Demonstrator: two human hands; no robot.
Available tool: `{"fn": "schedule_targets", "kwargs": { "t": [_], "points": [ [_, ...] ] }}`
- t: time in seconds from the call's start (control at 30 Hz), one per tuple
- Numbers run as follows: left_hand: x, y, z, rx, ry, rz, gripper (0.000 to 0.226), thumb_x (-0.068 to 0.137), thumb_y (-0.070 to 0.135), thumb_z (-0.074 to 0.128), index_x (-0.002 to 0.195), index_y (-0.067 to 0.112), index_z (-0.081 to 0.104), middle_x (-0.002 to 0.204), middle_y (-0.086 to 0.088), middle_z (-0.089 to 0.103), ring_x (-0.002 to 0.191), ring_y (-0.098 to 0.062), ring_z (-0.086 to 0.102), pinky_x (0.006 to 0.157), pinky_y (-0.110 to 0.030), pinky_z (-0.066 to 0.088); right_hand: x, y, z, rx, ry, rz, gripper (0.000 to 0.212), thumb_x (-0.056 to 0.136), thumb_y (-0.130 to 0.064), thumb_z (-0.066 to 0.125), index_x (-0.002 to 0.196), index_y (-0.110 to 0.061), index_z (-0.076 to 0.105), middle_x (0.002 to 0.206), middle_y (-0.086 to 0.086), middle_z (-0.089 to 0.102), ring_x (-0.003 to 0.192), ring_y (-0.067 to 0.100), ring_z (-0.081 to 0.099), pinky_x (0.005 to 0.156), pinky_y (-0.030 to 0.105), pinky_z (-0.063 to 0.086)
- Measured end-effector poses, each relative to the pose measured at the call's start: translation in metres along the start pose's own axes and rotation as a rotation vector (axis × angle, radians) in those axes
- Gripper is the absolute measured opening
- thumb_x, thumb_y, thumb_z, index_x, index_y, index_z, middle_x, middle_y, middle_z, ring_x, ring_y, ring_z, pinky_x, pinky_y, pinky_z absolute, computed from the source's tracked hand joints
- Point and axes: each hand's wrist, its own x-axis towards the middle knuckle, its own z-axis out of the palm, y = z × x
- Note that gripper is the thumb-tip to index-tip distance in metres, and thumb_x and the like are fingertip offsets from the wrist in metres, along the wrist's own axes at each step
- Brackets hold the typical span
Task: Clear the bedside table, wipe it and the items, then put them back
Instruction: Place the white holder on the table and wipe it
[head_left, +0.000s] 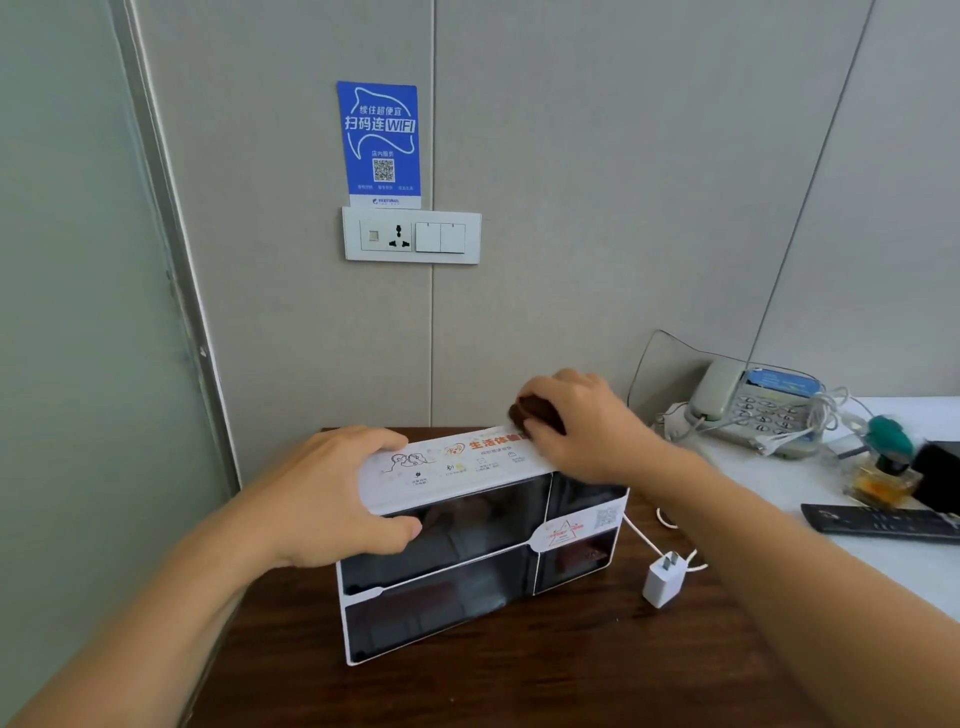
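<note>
A white box with dark glossy compartment fronts stands on the dark wooden bedside table. My left hand grips the box's top left corner, thumb on the front face. My right hand holds a dark brown cloth pressed on the right end of the box's white printed top. A white charger plug with its cable lies on the table right of the box.
On the white surface to the right lie a corded telephone, a perfume bottle with a green cap, a black remote and a black object at the edge. A socket-and-switch panel and a blue WiFi sign hang on the wall.
</note>
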Motion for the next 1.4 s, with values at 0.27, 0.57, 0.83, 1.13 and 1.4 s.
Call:
{"fn": "schedule_targets", "kwargs": {
  "t": [0.27, 0.57, 0.83, 1.13, 1.4],
  "points": [
    [-0.001, -0.001, 0.000, -0.020, 0.003, -0.011, 0.090, 0.066, 0.062, 0.083, 0.146, 0.040, 0.048, 0.129, 0.026, 0.049, 0.110, -0.005, 0.049, 0.079, -0.017, 0.039, 0.015, -0.022, -0.010, 0.065, -0.178, -0.138, 0.034, 0.097, -0.040, 0.061, 0.128, -0.027, 0.066, 0.109, 0.003, 0.068, 0.101, 0.021, 0.062, 0.088, 0.030, 0.047],
    [-0.003, 0.003, 0.002, -0.037, 0.011, -0.024, 0.100, 0.063, 0.063, 0.083, 0.147, 0.039, 0.035, 0.132, 0.022, 0.052, 0.108, -0.008, 0.056, 0.084, -0.026, 0.049, -0.002, -0.083, 0.014, 0.143, -0.122, -0.314, 0.031, 0.094, -0.034, 0.059, 0.124, -0.025, 0.063, 0.099, 0.004, 0.062, 0.101, 0.020, 0.052, 0.092, 0.031, 0.038],
    [0.002, 0.005, 0.006, -0.061, 0.000, -0.038, 0.105, 0.063, 0.063, 0.083, 0.147, 0.036, 0.027, 0.134, 0.021, 0.050, 0.116, -0.011, 0.052, 0.096, -0.032, 0.049, 0.012, -0.073, 0.012, 0.117, -0.115, -0.163, 0.024, 0.094, -0.033, 0.064, 0.116, -0.025, 0.067, 0.096, 0.008, 0.060, 0.100, 0.027, 0.058, 0.088, 0.037, 0.047],
    [-0.010, -0.025, 0.010, -0.224, 0.016, 0.026, 0.077, 0.067, 0.052, 0.088, 0.130, 0.047, 0.044, 0.127, 0.023, 0.047, 0.110, -0.003, 0.052, 0.084, -0.021, 0.045, 0.001, -0.066, -0.001, 0.050, -0.174, -0.226, 0.040, 0.095, -0.052, 0.051, 0.133, -0.039, 0.054, 0.115, -0.002, 0.057, 0.105, 0.013, 0.047, 0.104, 0.041, 0.038],
    [-0.020, -0.036, 0.021, -0.386, 0.137, 0.025, 0.087, 0.054, 0.057, 0.093, 0.130, 0.054, 0.050, 0.123, 0.024, 0.063, 0.113, 0.000, 0.060, 0.099, -0.036, 0.053, -0.009, -0.112, 0.011, 0.215, -0.163, -0.401, 0.041, 0.095, -0.030, 0.063, 0.133, -0.032, 0.049, 0.114, -0.001, 0.055, 0.103, 0.017, 0.048, 0.094, 0.026, 0.037]
  ]
}}
